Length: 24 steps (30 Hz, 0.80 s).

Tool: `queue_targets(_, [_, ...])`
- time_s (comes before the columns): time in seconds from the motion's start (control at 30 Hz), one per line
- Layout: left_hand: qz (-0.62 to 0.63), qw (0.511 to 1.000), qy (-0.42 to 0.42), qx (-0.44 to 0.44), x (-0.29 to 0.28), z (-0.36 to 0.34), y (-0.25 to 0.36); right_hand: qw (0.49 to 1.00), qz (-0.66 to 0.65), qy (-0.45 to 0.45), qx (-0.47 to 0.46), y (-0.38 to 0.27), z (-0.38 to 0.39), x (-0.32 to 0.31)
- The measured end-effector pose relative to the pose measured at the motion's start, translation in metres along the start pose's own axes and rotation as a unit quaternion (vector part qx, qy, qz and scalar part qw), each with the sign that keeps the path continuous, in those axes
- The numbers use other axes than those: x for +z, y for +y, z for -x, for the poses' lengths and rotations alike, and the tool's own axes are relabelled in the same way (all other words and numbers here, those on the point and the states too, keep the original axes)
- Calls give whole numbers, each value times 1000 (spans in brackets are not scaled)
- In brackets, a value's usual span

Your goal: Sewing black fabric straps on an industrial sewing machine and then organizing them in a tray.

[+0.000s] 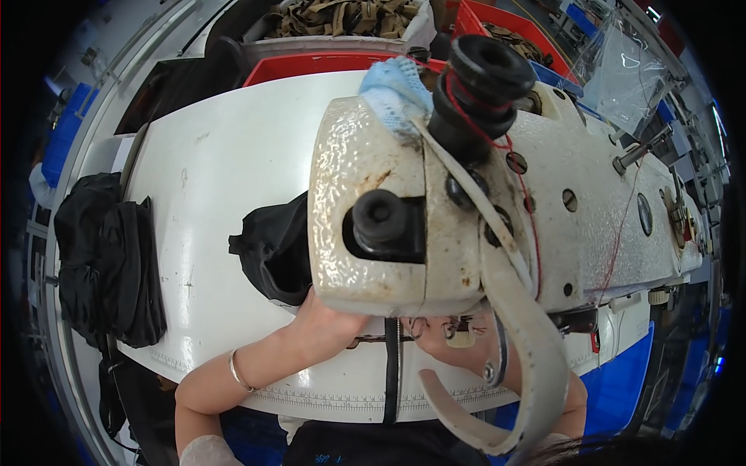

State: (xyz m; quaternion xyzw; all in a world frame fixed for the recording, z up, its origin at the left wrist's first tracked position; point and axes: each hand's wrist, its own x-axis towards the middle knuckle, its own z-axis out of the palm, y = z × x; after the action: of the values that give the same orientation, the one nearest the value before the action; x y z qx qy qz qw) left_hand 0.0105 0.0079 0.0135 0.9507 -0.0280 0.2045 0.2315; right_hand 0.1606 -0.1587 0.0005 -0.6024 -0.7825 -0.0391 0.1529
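A cream-coloured sewing machine head (373, 167) covers the middle of the view and hides the needle area. My left hand (330, 322) reaches in under its front edge, beside a black fabric piece (272, 248) with an open fold; its fingers are out of sight. On the other side of a black zipper strip (392, 373), my right hand (451, 346) is partly covered by the machine and a curved cream lever (536, 349). Whether either hand grips the fabric or the zipper is hidden. The zipper runs from under the head down over the table's near edge.
Folded black fabric (109, 260) lies on the white table (202, 163) at the left. Behind stand a red bin (311, 64) and a white-lined container (423, 31) of brown strap pieces. A light-blue cloth (396, 93) and red thread (531, 210) sit on the machine.
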Motion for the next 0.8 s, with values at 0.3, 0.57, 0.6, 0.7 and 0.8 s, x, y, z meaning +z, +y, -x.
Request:
queue_targets(0.3, [-46,997,-62,-8,-8,0,11,989,-145,18,36,-2,2,-3])
queue_targets(0.57, [-222,975,5,-19,-31,8,43,998,10,37,41,3,-2,-15])
queue_targets(0.6, [-223,975,4,-22,-34,14,45,989,113,27,-94,4,-4,-23])
queue_targets(0.7, [-293,956,-33,6,-41,16,48,959,164,67,-221,-6,-13,-33])
queue_targets(0.8, [-263,965,-17,11,-43,12,49,939,223,39,-258,-13,-23,-34])
